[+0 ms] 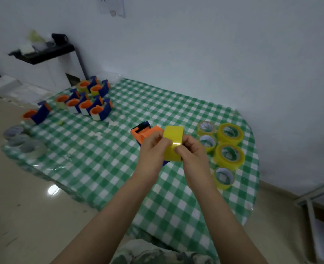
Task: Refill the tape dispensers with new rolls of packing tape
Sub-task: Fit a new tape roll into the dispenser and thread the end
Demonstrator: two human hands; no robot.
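I hold a yellow roll of packing tape [173,139] on edge above the green checked cloth [104,149]. My left hand [153,149] grips its left side and my right hand [191,151] pinches its face with thumb and fingers. Just behind my left hand lies an orange and blue tape dispenser [143,132], partly hidden by that hand and the roll. Several more yellow rolls [229,154] lie flat to the right of my hands.
Several blue and orange dispensers [89,102] cluster at the cloth's far left. Grey used cores [20,138] lie at the left edge. A black shelf [43,53] stands against the white wall. Beige floor surrounds the cloth.
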